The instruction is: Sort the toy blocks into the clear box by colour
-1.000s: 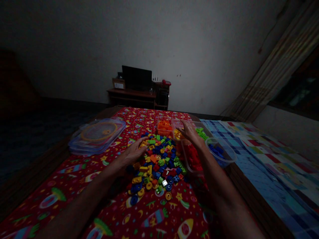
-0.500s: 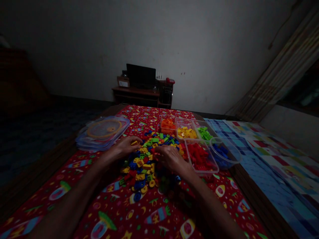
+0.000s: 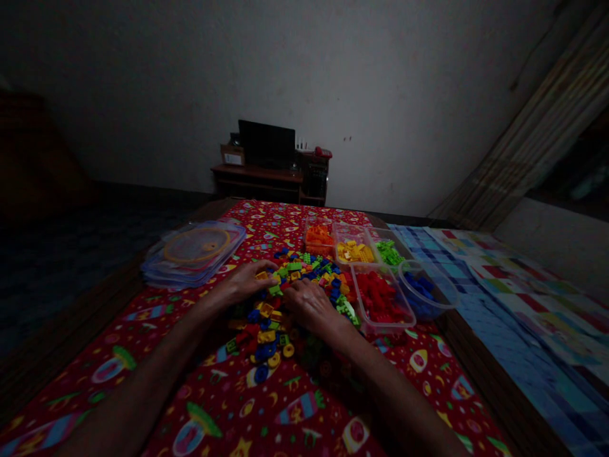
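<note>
A heap of small plastic bricks point(image 3: 290, 298) in mixed colours lies on a red patterned cloth point(image 3: 295, 406). My left hand point(image 3: 247, 282) rests on the heap's left side, fingers curled over a yellow brick point(image 3: 262, 275). Beside it, my right hand point(image 3: 311, 304) lies palm down on the middle of the heap, fingers bent into the bricks; what it grips is hidden. To the right stand clear tubs: orange bricks point(image 3: 318, 236), yellow bricks point(image 3: 354, 252), green bricks point(image 3: 390, 254), red bricks point(image 3: 380, 298), and a round bowl of blue bricks point(image 3: 425, 289).
A stack of clear lids point(image 3: 193, 251) lies at the left on the cloth. A blue checked cloth point(image 3: 514, 317) covers the surface to the right. A desk with a dark screen point(image 3: 266, 146) stands against the far wall. The room is dim.
My right hand has come back from the yellow tub to the middle of the heap and shifted slightly left. My left hand stayed on the heap's left side, closing over a yellow brick.
</note>
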Motion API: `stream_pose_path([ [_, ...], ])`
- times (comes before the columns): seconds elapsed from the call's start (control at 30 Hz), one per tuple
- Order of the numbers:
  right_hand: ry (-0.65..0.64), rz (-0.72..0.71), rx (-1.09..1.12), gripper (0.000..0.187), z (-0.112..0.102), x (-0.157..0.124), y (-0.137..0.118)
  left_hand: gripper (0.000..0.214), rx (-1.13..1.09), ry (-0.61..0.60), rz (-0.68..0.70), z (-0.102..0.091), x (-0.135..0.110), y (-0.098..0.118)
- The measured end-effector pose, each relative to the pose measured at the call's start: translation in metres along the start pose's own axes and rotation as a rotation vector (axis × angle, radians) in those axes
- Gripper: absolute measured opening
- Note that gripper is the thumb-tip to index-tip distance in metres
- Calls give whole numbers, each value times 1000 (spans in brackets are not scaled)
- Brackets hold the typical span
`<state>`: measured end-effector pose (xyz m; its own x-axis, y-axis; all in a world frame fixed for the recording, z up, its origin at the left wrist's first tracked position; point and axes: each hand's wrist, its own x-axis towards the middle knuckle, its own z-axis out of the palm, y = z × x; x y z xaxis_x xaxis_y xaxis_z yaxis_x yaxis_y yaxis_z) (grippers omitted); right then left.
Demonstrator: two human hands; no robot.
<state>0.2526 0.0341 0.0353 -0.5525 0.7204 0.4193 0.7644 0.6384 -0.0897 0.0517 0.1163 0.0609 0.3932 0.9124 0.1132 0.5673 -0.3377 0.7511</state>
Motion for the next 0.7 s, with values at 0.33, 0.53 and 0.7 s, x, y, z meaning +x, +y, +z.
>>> stream_pose_path([
  [0.33, 158, 100, 367, 28, -21, 10, 12, 62, -218, 7, 0, 7, 0, 9],
  [0.53, 61, 46, 444, 39, -24, 10, 10, 60, -224, -99, 1, 22, -5, 24],
  [0.7, 25, 68, 380, 35, -33, 5, 14, 55, -195, -112, 80, 30, -9, 28],
])
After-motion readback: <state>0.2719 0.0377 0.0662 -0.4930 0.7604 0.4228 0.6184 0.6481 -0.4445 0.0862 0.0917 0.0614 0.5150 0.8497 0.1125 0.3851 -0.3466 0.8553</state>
